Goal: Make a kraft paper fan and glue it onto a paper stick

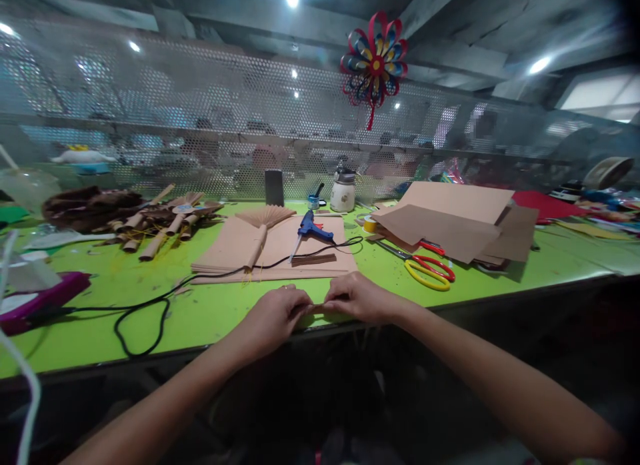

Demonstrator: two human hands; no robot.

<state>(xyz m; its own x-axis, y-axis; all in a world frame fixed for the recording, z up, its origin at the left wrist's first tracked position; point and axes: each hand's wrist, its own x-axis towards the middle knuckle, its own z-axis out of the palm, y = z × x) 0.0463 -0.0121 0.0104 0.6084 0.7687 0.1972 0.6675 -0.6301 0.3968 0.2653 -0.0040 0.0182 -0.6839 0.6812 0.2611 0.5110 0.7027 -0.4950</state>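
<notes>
Both hands meet near the front edge of the green table (200,328). My left hand (280,312) and my right hand (357,298) are closed in pinches, with a thin brown strip (319,308) stretched between their fingertips. The strip is small and mostly covered by the fingers. Behind them lies a stack of brown paper (220,252), which bears a pleated paper fan (265,216) with a rolled handle and a blue glue gun (313,226). A narrow folded brown piece (317,259) rests beside the gun's nozzle.
Red-and-yellow scissors (427,268) and brown sheets (445,228) lie to the right. A black cable (165,296) loops across the left side. Several rolled paper pieces (155,242) lie at the back left. A jar (343,190) stands at the back, before a perforated screen (225,145).
</notes>
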